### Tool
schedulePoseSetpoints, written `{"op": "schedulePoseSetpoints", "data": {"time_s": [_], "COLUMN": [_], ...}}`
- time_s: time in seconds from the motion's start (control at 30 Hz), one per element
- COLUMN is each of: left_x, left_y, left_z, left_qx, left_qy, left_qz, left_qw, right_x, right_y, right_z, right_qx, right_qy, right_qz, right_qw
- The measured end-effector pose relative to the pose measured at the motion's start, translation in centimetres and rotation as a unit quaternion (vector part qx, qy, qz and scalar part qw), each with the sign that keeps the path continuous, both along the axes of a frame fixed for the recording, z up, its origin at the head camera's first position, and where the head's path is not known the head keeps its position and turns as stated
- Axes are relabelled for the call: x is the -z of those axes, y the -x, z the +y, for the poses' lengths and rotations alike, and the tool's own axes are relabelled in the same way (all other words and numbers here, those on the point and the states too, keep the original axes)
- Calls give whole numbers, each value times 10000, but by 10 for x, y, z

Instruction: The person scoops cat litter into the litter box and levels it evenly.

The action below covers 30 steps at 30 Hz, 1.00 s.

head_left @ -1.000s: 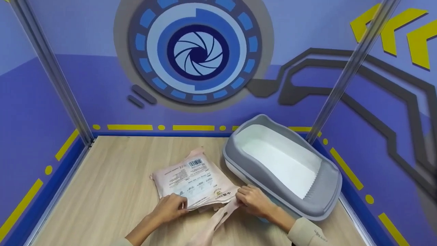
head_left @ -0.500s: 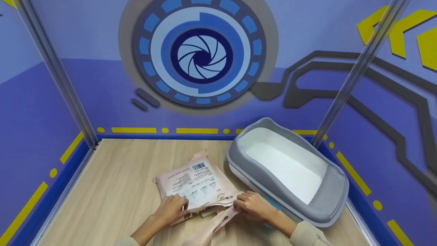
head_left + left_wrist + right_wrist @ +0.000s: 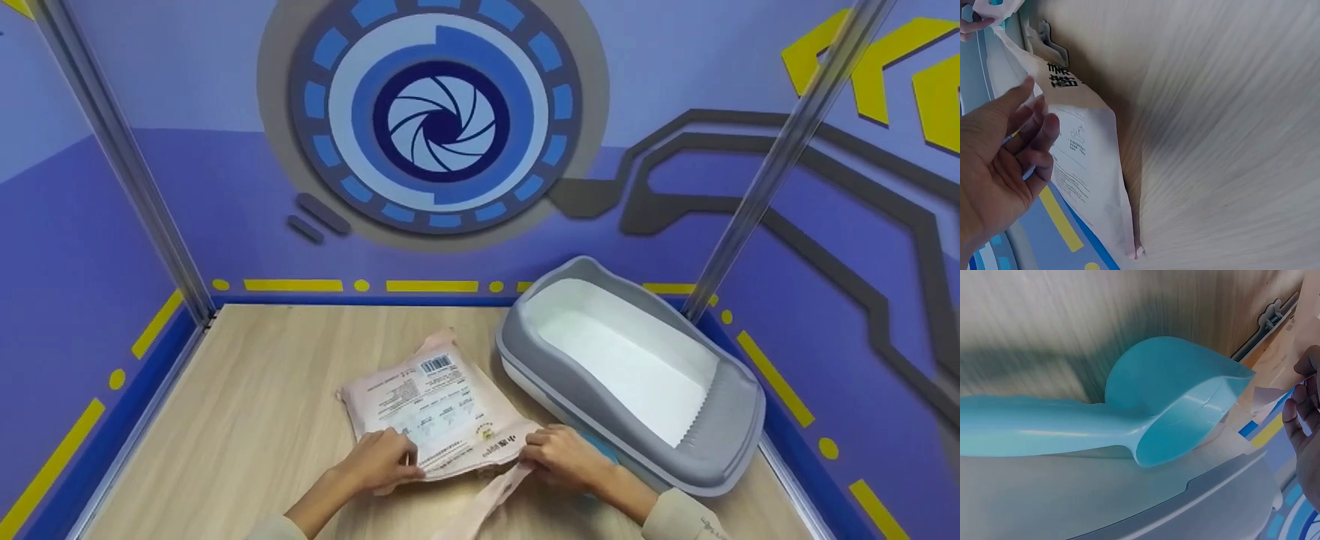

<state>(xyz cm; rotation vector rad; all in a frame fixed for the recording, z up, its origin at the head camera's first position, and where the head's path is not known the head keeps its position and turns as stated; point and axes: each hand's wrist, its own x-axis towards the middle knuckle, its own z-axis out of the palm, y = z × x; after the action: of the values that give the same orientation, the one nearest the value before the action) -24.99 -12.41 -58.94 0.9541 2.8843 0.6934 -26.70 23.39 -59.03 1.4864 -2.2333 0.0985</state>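
Observation:
A pale pink printed bag (image 3: 427, 405) with a barcode lies mid-table, its near edge cut or torn along. My left hand (image 3: 380, 459) pinches that near edge by the left corner; in the left wrist view the thumb and bent fingers meet at the rim of the bag (image 3: 1081, 146). At the near right corner, my right hand (image 3: 566, 454) pinches a pink strip (image 3: 487, 502) that hangs toward me, partly separated from the bag. Only part of my right hand (image 3: 1307, 405) shows in the right wrist view.
A grey and white litter box (image 3: 517, 352) stands at the right. Beside it, largely behind my right hand, lies a turquoise scoop (image 3: 1168, 377). Near the bag's opening is a slim grey clip-like piece (image 3: 1269, 320). Printed panels enclose the wooden table (image 3: 270, 360).
The bag's near edge, showing a handle slot half a second ago, has folded so that the slot is hidden. The strip has shifted slightly right; both hands moved only a little.

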Motion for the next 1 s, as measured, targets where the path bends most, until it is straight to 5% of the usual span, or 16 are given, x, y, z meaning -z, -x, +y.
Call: {"op": "schedulePoseSetpoints", "data": {"time_s": [0.17,0.3,0.37,0.47,0.53,0.6,0.8,1.0], "left_x": [3,6,9,17,21,23,7,-19], "left_y": [-2,-3,-4,-6,-7,-8,-8,3], "left_z": [5,8,11,15,19,24,19,12], "left_qx": [162,231,269,269,267,265,5,-296], "left_qy": [-33,495,1022,1833,2235,2449,2509,2194], "left_qz": [-66,1110,1966,3000,3329,3486,3723,3891], "left_qw": [9998,9923,9748,9358,9157,9043,8935,8942], "right_x": [1,0,0,2,3,4,6,2], "right_y": [-3,-1,0,2,1,0,-5,-8], "right_z": [5,4,1,-2,-3,-1,0,-5], "right_qx": [-81,-47,-49,-73,-67,-40,-39,32], "right_qy": [158,128,103,113,115,96,133,5], "right_qz": [-62,-52,-55,-35,-31,-38,-257,-108], "right_qw": [9998,9999,9999,9999,9999,9999,9996,9999]}}
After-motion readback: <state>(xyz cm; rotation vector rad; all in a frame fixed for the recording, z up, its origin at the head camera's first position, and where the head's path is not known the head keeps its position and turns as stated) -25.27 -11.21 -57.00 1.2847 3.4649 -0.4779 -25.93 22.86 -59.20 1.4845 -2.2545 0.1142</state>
